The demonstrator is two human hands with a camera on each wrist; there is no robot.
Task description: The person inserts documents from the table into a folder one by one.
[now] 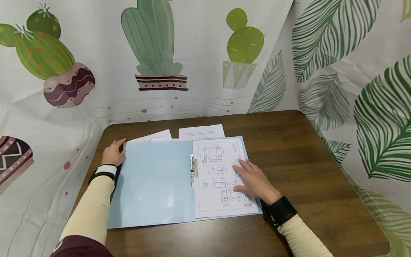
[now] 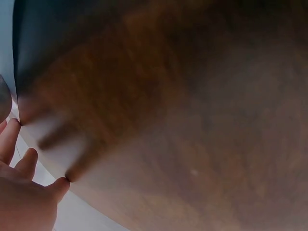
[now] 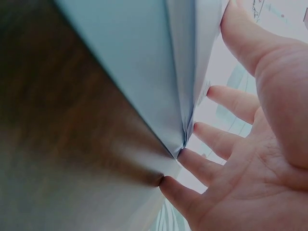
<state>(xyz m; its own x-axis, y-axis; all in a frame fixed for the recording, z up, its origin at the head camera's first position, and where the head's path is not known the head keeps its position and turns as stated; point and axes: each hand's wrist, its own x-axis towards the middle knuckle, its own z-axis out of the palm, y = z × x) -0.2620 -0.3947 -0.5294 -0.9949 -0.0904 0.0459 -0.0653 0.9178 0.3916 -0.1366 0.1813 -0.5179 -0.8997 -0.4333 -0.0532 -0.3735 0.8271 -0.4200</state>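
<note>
A light blue folder (image 1: 151,178) lies spread on the wooden table, a metal clip (image 1: 194,170) along its middle. On its right side is a white sheet with technical drawings (image 1: 212,200). My left hand (image 1: 113,152) is at the folder's upper left edge, its thumb by the cover; in the left wrist view, fingertips (image 2: 61,182) touch the tabletop. My right hand (image 1: 255,180) rests with spread fingers on the right part of the drawing sheet. In the right wrist view, its lower fingertips (image 3: 166,182) reach past the folder's edge to the table.
Partly under the folder's top edge, loose printed sheets (image 1: 201,132) stick out at the back. The brown table (image 1: 308,171) extends to the right of the folder. Behind it hangs a white cloth (image 1: 205,46) printed with cacti and leaves.
</note>
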